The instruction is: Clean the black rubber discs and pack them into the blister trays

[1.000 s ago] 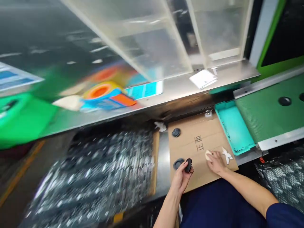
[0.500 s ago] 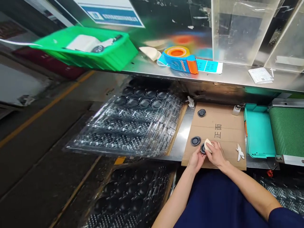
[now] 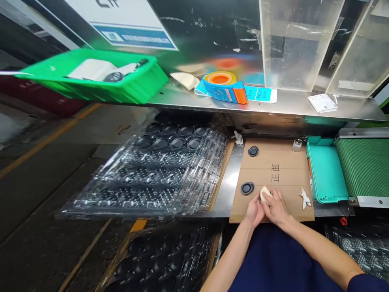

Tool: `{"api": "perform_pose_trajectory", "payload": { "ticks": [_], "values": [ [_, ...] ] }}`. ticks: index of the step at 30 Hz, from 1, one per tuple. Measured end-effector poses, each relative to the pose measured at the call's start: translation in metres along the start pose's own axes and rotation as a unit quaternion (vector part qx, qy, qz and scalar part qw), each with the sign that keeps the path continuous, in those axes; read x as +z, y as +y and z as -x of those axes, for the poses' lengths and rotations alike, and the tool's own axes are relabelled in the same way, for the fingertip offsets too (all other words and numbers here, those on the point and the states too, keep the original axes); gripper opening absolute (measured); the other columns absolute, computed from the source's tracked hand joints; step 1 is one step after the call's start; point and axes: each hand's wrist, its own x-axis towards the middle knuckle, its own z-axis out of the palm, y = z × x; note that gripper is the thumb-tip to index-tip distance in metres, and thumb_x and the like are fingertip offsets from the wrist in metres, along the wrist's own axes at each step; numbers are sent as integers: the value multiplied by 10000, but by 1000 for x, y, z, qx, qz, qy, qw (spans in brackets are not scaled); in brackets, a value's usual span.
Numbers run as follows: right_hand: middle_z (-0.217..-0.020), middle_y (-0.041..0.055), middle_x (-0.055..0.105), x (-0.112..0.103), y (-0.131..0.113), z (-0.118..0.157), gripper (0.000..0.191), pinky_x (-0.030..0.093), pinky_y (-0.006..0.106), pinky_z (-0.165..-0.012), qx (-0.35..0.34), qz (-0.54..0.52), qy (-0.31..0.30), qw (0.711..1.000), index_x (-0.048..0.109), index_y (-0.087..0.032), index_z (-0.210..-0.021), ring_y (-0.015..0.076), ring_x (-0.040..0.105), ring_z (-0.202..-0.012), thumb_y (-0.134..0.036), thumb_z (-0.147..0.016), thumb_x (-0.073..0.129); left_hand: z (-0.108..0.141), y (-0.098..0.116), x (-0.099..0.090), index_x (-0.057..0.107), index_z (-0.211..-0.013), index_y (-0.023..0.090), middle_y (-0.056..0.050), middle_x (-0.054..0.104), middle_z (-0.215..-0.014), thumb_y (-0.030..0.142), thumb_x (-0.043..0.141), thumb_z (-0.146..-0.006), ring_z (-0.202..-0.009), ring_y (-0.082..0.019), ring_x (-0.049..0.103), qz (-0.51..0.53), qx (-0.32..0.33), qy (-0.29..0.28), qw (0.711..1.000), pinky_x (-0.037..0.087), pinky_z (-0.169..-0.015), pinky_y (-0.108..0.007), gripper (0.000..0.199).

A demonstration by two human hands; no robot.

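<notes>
My right hand pinches a cream-coloured pad over the front part of a cardboard sheet. Beside it, my left hand is closed on a small dark round part, mostly hidden behind the pad and fingers. A dark round part lies on the cardboard just left of my hands, and another dark round part rests farther back. To the right of my hands lies a white, several-armed scrap. A small bottle stands at the back of the sheet.
Stacked clear plastic trays fill the left side. A teal tray and a green conveyor belt are at the right. The metal shelf behind carries a green bin and a tape dispenser.
The view has shifted somewhat. Both hands stay together, and the pad now hides more of the dark part in my left hand.
</notes>
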Motion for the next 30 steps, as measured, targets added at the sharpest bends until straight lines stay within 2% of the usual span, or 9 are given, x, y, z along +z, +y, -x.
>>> {"api": "perform_pose_trajectory", "payload": {
  "ticks": [2, 6, 10, 13, 17, 19, 21, 26, 30],
  "values": [
    [-1287, 137, 514, 0, 0, 1, 374, 492, 454, -953, 30, 13, 11, 999, 627, -265, -1331, 301, 456, -1136, -282, -971, 529, -2, -2, -2, 668, -1212, 112, -140, 690, -1248, 298, 480, -991, -1272, -241, 592, -11, 11, 4, 1000, 437, -1143, -372, 344],
    [-1345, 111, 494, 0, 1, 5, 390, 486, 441, -960, -13, 21, -26, 999, 606, -305, -1352, 291, 458, -1137, -297, -967, 545, -5, -3, -7, 676, -1172, 112, -140, 703, -1219, 305, 456, -1005, -1234, -255, 619, -19, -23, 5, 1000, 463, -1118, -406, 338],
    [-1279, 134, 532, -3, 3, 5, 352, 475, 448, -967, 42, 36, -6, 998, 650, -272, -1303, 302, 462, -1134, -276, -973, 530, -8, -1, -12, 695, -1104, 133, -125, 722, -1173, 288, 462, -1009, -1217, -235, 630, -42, -16, 14, 999, 483, -1092, -369, 295],
    [-1315, 116, 515, -5, 3, 7, 366, 484, 432, -949, -26, 15, -22, 999, 634, -294, -1318, 291, 461, -1129, -294, -965, 539, -10, 0, -13, 700, -1081, 123, -144, 715, -1187, 333, 477, -1009, -1212, -246, 631, -49, -30, 1, 998, 491, -1084, -379, 315],
    [-1255, 133, 539, -3, 0, 14, 346, 489, 453, -929, 22, 11, 21, 999, 658, -265, -1279, 292, 474, -1096, -256, -963, 517, -12, 1, -11, 687, -1140, 99, -149, 711, -1197, 313, 473, -1008, -1180, -240, 648, -64, -27, 10, 998, 497, -1078, -371, 331],
    [-1302, 117, 517, 0, 1, 16, 351, 482, 442, -948, -19, -2, 13, 1000, 643, -285, -1296, 286, 467, -1127, -277, -966, 524, -12, 1, -11, 690, -1141, 99, -158, 710, -1196, 337, 480, -1004, -1188, -261, 645, -67, -40, -11, 997, 499, -1077, -402, 346],
    [-1305, 103, 518, 1, 9, 12, 358, 484, 423, -944, -47, -9, 2, 999, 633, -305, -1307, 278, 473, -1124, -294, -962, 538, -13, 2, -12, 694, -1118, 96, -167, 714, -1180, 340, 472, -1006, -1177, -272, 652, -67, -41, -8, 997, 514, -1057, -420, 348],
    [-1181, 154, 581, -9, 58, -19, 313, 473, 443, -957, 127, 42, 68, 989, 703, -208, -1210, 315, 489, -1113, -256, -928, 578, -10, 7, -14, 664, -1158, 70, -209, 680, -1250, 332, 483, -1010, -1155, -296, 666, -73, -46, 19, 996, 572, -957, -435, 351],
    [-1247, 127, 577, -5, 84, -12, 319, 444, 388, -1005, 100, 52, 41, 993, 682, -215, -1241, 283, 496, -1151, -296, -955, 565, -5, 15, -17, 608, -1241, 14, -286, 625, -1306, 363, 458, -1014, -1212, -357, 629, -25, -45, 15, 999, 577, -930, -471, 443]
  ]
}}
